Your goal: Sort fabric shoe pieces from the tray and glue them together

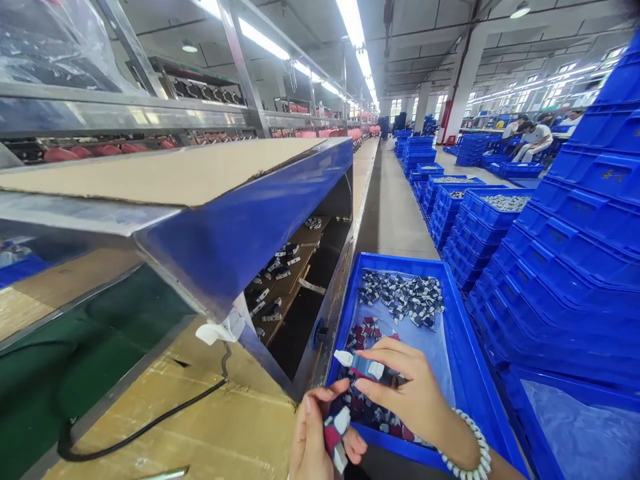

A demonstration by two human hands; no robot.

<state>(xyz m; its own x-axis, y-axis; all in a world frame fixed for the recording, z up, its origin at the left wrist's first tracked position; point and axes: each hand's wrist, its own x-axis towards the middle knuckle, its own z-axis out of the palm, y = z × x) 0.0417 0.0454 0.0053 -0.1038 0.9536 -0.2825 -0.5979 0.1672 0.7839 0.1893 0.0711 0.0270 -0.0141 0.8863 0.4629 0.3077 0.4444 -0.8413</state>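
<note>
My right hand, with a beaded bracelet on the wrist, pinches a small grey-blue piece with white ends and a red underside. It is above the near part of a blue crate. Close on its left, my left hand is curled around a small red, grey and white piece. What these pieces are I cannot tell. Inside the crate, a heap of small dark and white pieces sits at the far end, with red and dark ones nearer my hands.
A blue-sided metal housing covers the conveyor on the left, with dark and white pieces inside it. A black cable crosses the yellowish board. Tall stacks of blue crates stand at right. Seated people are far back.
</note>
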